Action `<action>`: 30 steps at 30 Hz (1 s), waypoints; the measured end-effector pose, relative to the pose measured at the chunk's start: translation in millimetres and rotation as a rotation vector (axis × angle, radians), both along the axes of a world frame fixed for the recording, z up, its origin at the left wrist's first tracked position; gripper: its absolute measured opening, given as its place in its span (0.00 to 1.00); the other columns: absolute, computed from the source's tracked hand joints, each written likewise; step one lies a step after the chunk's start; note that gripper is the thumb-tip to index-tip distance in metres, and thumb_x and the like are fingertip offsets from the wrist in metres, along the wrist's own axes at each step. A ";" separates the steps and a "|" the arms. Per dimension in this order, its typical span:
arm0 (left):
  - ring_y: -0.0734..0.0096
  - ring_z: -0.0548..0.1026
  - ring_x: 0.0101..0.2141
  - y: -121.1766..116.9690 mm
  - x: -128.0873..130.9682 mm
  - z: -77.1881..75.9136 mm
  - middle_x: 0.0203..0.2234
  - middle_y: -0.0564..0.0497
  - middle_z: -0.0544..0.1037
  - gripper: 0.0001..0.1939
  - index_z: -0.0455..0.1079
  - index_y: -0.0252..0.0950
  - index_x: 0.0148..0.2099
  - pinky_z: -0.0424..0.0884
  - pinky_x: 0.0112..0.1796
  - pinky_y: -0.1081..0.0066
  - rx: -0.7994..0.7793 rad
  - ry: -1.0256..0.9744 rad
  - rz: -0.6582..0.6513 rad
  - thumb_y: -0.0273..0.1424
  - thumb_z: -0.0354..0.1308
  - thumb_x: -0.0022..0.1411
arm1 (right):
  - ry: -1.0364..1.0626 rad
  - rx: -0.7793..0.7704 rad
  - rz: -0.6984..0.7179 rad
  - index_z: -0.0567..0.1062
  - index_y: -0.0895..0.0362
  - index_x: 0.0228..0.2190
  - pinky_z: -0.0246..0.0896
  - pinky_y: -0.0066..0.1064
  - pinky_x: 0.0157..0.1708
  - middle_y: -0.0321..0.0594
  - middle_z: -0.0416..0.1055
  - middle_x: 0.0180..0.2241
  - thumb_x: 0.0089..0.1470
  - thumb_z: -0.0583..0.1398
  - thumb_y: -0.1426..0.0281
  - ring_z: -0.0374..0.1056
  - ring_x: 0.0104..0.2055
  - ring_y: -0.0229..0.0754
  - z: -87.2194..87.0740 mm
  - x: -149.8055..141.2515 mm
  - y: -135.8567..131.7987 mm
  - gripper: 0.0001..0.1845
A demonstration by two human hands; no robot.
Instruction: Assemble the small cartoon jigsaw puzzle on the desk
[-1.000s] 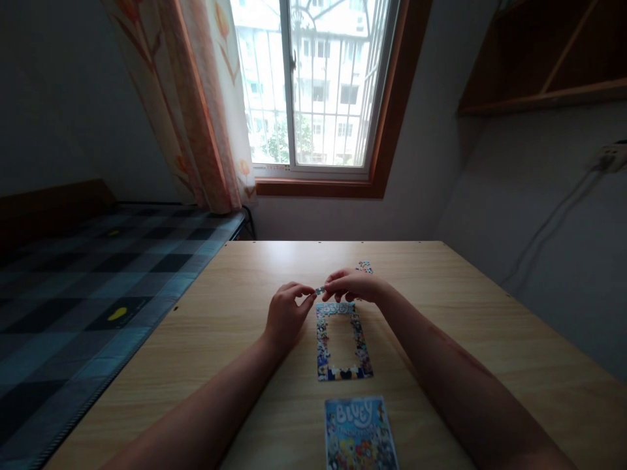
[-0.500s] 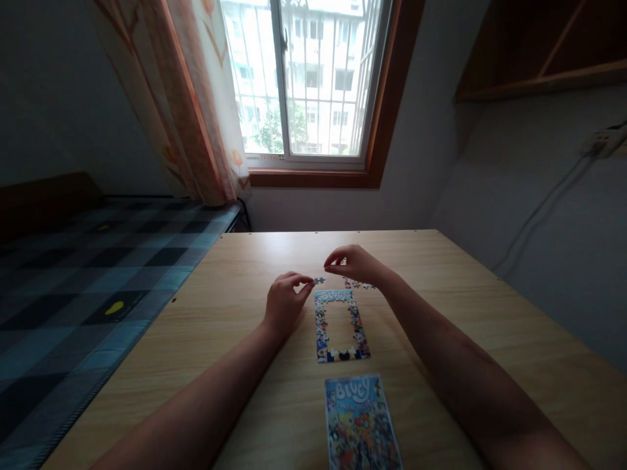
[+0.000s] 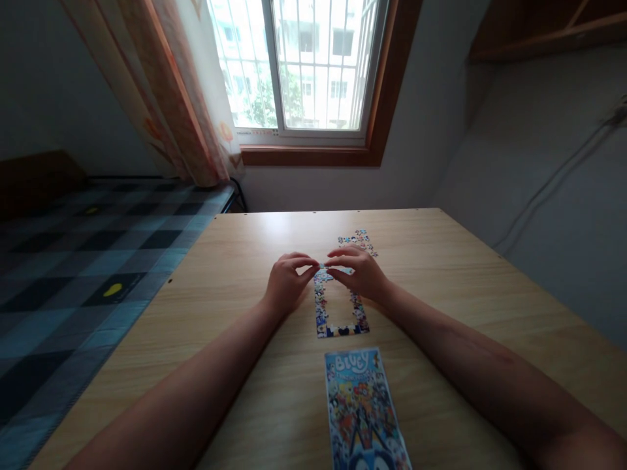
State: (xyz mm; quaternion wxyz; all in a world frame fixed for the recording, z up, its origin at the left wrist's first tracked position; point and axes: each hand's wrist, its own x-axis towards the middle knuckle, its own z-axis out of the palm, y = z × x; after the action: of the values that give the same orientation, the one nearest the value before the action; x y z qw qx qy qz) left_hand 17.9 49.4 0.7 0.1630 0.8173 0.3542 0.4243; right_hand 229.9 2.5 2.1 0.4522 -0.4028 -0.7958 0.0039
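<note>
A rectangular jigsaw border of small multicoloured printed pieces (image 3: 321, 312) lies flat on the pale wood-grain tabletop (image 3: 235, 391), ringing a stretch of bare wood. At the border's far end, the left hand (image 3: 287, 279) pinches a small bluish jigsaw piece (image 3: 322, 266) between thumb and forefinger, the tips nearly together. The right hand (image 3: 361, 271) comes in over the border's far right corner, its thumb and forefinger almost closed at the other side of that piece and its remaining fingers loosely spread; whether it grips the piece too is too small to tell. Beyond the border and somewhat to its right lies a loose cluster of multicoloured jigsaw pieces (image 3: 360, 240), partly behind the right hand. On the near side of the border, apart from it and slightly right, rests a blue rectangular item with crowded cartoon figures and "BLUEY" lettering (image 3: 362, 405). Well to the left of the border stands a bed with a blue, grey and black checked cover (image 3: 142, 241); well beyond it is a barred window with a brown wooden frame (image 3: 318, 72).
</note>
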 end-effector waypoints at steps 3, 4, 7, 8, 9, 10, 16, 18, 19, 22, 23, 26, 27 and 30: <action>0.64 0.79 0.39 -0.9 0.5 0.7 0.35 0.51 0.83 0.02 0.81 0.43 0.35 0.74 0.47 0.60 -0.012 -0.001 -0.017 0.32 0.66 0.60 | -0.060 -0.142 0.002 0.83 0.47 0.36 0.62 0.45 0.52 0.39 0.80 0.42 0.60 0.64 0.62 0.72 0.45 0.46 -1.7 0.9 -2.6 0.06; 0.64 0.79 0.39 -1.3 0.7 1.0 0.35 0.51 0.83 0.02 0.81 0.43 0.35 0.74 0.47 0.60 -0.017 0.003 -0.020 0.32 0.66 0.60 | -0.067 -0.197 0.007 0.83 0.47 0.36 0.61 0.45 0.54 0.39 0.80 0.42 0.60 0.64 0.62 0.71 0.46 0.46 -2.1 1.1 -2.5 0.06; 0.63 0.79 0.40 -2.5 1.5 1.9 0.35 0.51 0.83 0.03 0.81 0.43 0.35 0.74 0.48 0.59 -0.032 0.021 -0.023 0.32 0.66 0.60 | -0.026 -0.295 0.019 0.83 0.47 0.37 0.59 0.47 0.56 0.39 0.80 0.42 0.61 0.63 0.61 0.71 0.47 0.47 -3.7 1.6 -0.6 0.08; 0.63 0.79 0.40 -2.8 1.7 2.1 0.35 0.51 0.83 0.02 0.81 0.43 0.35 0.74 0.48 0.59 -0.034 0.026 -0.023 0.32 0.66 0.60 | -0.007 -0.305 0.024 0.83 0.47 0.37 0.59 0.47 0.56 0.39 0.80 0.43 0.61 0.63 0.61 0.71 0.47 0.47 -4.4 1.9 0.2 0.08; 0.63 0.79 0.40 -3.0 1.8 2.1 0.36 0.51 0.83 0.02 0.81 0.43 0.35 0.74 0.48 0.59 -0.036 0.029 -0.023 0.31 0.66 0.60 | 0.008 -0.311 0.028 0.83 0.47 0.36 0.59 0.47 0.56 0.39 0.80 0.43 0.61 0.63 0.60 0.71 0.47 0.47 -5.2 2.1 0.7 0.08; 0.63 0.79 0.40 -3.1 1.9 2.1 0.36 0.51 0.83 0.02 0.81 0.43 0.35 0.74 0.48 0.59 -0.036 0.031 -0.023 0.31 0.66 0.59 | 0.019 -0.314 0.033 0.83 0.47 0.36 0.59 0.47 0.56 0.39 0.80 0.43 0.61 0.63 0.60 0.71 0.47 0.47 -6.0 2.2 1.1 0.08; 0.63 0.79 0.41 -2.1 1.2 2.1 0.38 0.51 0.83 0.03 0.81 0.42 0.36 0.74 0.49 0.60 -0.080 0.028 -0.026 0.31 0.66 0.59 | 0.071 -0.324 0.040 0.83 0.48 0.36 0.62 0.43 0.53 0.39 0.81 0.39 0.60 0.64 0.62 0.72 0.44 0.47 -8.5 2.8 0.9 0.07; 0.62 0.79 0.42 -0.9 0.6 1.9 0.40 0.50 0.83 0.06 0.81 0.42 0.41 0.74 0.50 0.60 -0.136 0.036 0.012 0.31 0.66 0.59 | 0.088 -0.303 0.043 0.83 0.48 0.36 0.62 0.42 0.52 0.39 0.81 0.38 0.59 0.65 0.63 0.72 0.43 0.46 -8.8 3.8 1.3 0.06; 0.62 0.79 0.43 -0.2 0.3 1.5 0.41 0.49 0.83 0.08 0.80 0.41 0.43 0.74 0.50 0.60 -0.158 0.046 0.035 0.31 0.65 0.59 | 0.086 -0.289 0.047 0.83 0.49 0.36 0.62 0.42 0.51 0.39 0.81 0.38 0.59 0.65 0.63 0.71 0.42 0.46 -8.9 4.4 1.7 0.06; 0.59 0.78 0.47 2.2 -0.2 -1.3 0.44 0.48 0.82 0.11 0.79 0.40 0.46 0.71 0.53 0.57 -0.157 0.103 0.076 0.30 0.65 0.59 | 0.040 -0.284 0.059 0.83 0.49 0.35 0.62 0.42 0.50 0.40 0.81 0.37 0.59 0.65 0.64 0.71 0.41 0.46 -9.7 6.3 2.8 0.06; 0.58 0.77 0.49 2.8 -0.2 -2.8 0.45 0.47 0.82 0.12 0.79 0.40 0.45 0.70 0.55 0.56 -0.139 0.127 0.083 0.30 0.65 0.58 | 0.015 -0.294 0.063 0.83 0.49 0.35 0.62 0.42 0.50 0.39 0.82 0.37 0.59 0.65 0.64 0.71 0.41 0.46 -10.0 6.7 3.0 0.06; 0.55 0.75 0.51 3.9 0.3 -7.0 0.47 0.46 0.80 0.13 0.79 0.41 0.46 0.68 0.56 0.54 -0.097 0.196 0.105 0.33 0.67 0.56 | -0.057 -0.314 0.087 0.84 0.47 0.35 0.63 0.42 0.50 0.38 0.82 0.38 0.59 0.63 0.64 0.71 0.41 0.46 -10.5 6.7 2.2 0.07; 0.54 0.74 0.51 3.8 0.6 -8.1 0.48 0.46 0.80 0.14 0.79 0.41 0.46 0.68 0.56 0.53 -0.090 0.214 0.112 0.33 0.67 0.56 | -0.072 -0.311 0.100 0.84 0.47 0.35 0.63 0.42 0.49 0.37 0.82 0.38 0.59 0.63 0.64 0.71 0.40 0.46 -10.3 6.4 1.5 0.07; 0.53 0.73 0.52 3.2 1.0 -9.9 0.48 0.45 0.79 0.16 0.78 0.41 0.47 0.68 0.56 0.53 -0.085 0.255 0.123 0.34 0.68 0.55 | -0.102 -0.310 0.129 0.84 0.46 0.34 0.63 0.42 0.50 0.37 0.82 0.37 0.59 0.63 0.64 0.71 0.40 0.46 -9.5 5.3 -0.7 0.08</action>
State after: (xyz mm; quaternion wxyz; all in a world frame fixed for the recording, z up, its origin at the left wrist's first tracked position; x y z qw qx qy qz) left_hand 18.9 52.6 -9.2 0.1251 0.8337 0.4390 0.3109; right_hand 235.2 1.8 -7.5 0.3427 -0.4155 -0.8317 0.1350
